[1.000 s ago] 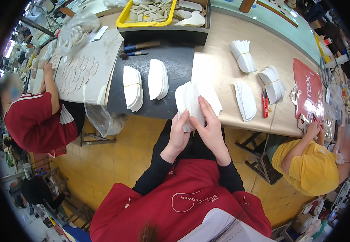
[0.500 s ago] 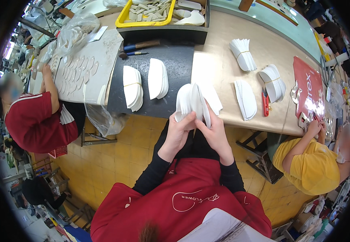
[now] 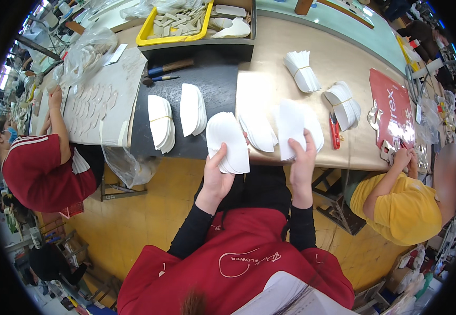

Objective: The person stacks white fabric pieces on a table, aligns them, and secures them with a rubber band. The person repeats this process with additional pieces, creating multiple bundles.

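My left hand (image 3: 218,176) grips a slightly fanned stack of white round-ended pieces (image 3: 225,137), thumb on top, over the table's front edge. To its right, my right hand (image 3: 303,160) has its thumb and fingers closed on a white round-ended piece (image 3: 290,119); whether it is one or several I cannot tell. That piece partly covers a loose stack of the same pieces (image 3: 315,131) lying on the table. Between my hands another loose stack (image 3: 258,131) rests on the tabletop.
On the dark mat (image 3: 212,79) lie a banded stack (image 3: 160,125), a loose stack (image 3: 192,110) and a hammer (image 3: 170,67). Two banded bundles (image 3: 302,72) and red snips (image 3: 335,132) lie right. A yellow tray (image 3: 143,38) stands behind. Co-workers sit left (image 3: 49,170) and right (image 3: 396,210).
My hands have moved apart: the left keeps the stack, while the right has gone right with a white piece, over the loose stack there. The view has shifted slightly.
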Demonstrator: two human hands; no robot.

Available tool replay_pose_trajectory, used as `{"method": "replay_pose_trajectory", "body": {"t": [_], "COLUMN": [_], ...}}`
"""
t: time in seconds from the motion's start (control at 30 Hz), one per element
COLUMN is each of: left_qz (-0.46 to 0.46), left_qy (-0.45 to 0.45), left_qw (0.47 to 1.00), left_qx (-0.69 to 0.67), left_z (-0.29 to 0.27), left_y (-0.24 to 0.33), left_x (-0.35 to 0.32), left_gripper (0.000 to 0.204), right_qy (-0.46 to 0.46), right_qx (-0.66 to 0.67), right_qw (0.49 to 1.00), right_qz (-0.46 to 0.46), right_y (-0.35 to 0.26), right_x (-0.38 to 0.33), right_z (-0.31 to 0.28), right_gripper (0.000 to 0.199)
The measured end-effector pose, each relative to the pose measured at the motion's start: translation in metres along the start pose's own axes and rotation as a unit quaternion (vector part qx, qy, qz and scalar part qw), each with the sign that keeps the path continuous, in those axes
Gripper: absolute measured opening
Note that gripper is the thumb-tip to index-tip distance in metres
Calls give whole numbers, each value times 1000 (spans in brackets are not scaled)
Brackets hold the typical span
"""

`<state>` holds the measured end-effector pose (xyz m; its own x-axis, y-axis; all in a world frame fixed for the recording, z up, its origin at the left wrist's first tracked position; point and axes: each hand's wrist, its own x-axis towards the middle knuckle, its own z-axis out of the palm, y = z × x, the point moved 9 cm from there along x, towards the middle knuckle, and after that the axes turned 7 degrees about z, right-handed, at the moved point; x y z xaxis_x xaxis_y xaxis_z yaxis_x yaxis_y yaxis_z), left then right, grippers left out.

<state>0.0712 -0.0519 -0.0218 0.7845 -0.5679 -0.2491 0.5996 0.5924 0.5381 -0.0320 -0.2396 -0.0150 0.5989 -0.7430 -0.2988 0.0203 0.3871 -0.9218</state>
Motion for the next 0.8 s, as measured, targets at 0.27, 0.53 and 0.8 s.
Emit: {"method": "replay_pose_trajectory", "body": {"t": [0.27, 0.53, 0.8], "left_qz": [-49, -105, -86], "left_qy": [-8, -73, -251], "left_qw": [998, 992, 784], "left_qx": [-24, 24, 561], "left_z": [5, 14, 19], "left_y": [-11, -31, -29], "left_x": [-7, -8, -15], "left_gripper": [48, 38, 25], "right_qy": [155, -114, -145], "right_qx": [-492, -293, -168], "right_qw": [838, 942, 974], "right_qz": [-179, -113, -44], "right_y": [-48, -17, 18], "right_x": [26, -4, -16], "right_z": [-52, 13, 65], "right_gripper": [38, 31, 40]}}
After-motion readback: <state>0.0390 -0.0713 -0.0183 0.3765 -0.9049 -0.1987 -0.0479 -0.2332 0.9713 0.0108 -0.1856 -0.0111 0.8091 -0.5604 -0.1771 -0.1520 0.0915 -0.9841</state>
